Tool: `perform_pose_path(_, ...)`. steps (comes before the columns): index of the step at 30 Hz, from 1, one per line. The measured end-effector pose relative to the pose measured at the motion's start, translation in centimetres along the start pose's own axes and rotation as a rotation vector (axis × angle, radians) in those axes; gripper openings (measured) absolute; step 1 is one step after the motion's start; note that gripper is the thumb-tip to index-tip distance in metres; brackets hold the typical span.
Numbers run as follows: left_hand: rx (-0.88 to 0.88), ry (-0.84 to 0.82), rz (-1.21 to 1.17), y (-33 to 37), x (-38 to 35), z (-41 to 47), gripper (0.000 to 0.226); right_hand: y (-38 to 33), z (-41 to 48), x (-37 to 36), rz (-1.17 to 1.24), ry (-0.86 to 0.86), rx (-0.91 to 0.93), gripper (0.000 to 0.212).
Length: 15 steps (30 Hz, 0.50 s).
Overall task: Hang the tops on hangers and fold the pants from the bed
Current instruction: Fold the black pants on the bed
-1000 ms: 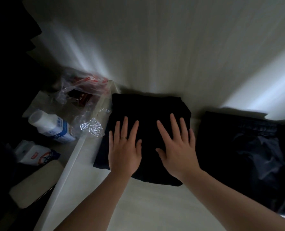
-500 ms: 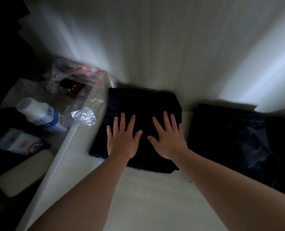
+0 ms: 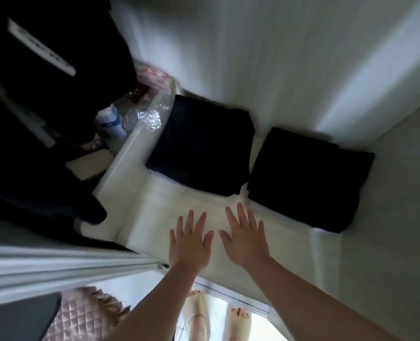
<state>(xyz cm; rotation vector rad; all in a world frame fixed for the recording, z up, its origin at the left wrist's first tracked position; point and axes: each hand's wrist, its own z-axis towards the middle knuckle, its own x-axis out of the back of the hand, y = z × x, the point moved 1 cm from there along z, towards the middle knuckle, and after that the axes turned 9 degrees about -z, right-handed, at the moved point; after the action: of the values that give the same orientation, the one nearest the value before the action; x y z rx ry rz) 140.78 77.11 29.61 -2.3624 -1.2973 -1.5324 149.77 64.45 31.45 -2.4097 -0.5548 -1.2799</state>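
Folded pants sit beside a second dark pile on the white shelf; left hand and right hand clear of them, fingers splayed, each grip holding nothing.

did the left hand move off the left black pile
Yes. The left hand pulled back toward the person, off the left black pile, now over the white shelf.

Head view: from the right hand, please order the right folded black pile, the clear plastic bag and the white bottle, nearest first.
1. right folded black pile, just ahead of the right hand
2. clear plastic bag, farther back on the left
3. white bottle, beyond the bag, farthest left
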Motion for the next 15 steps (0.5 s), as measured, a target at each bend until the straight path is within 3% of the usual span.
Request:
perform_pose_path(7,0.084,0.081,-0.187,-0.5,-1.9,-10.3,0.059,0.5,-10.1,-3.1,-0.045,-0.028,0.026,0.066)
perform_pose_path(11,0.136,0.213,-0.448,-0.6,-2.1,-16.1,0.057,0.3,-14.4,-4.1,-0.037,-0.018,0.068,0.064)
perform_pose_path(15,0.145,0.311,-0.531,-0.7,-1.8,-21.7,0.06,0.7,-17.4,-4.1,-0.043,-0.007,0.134,0.064)
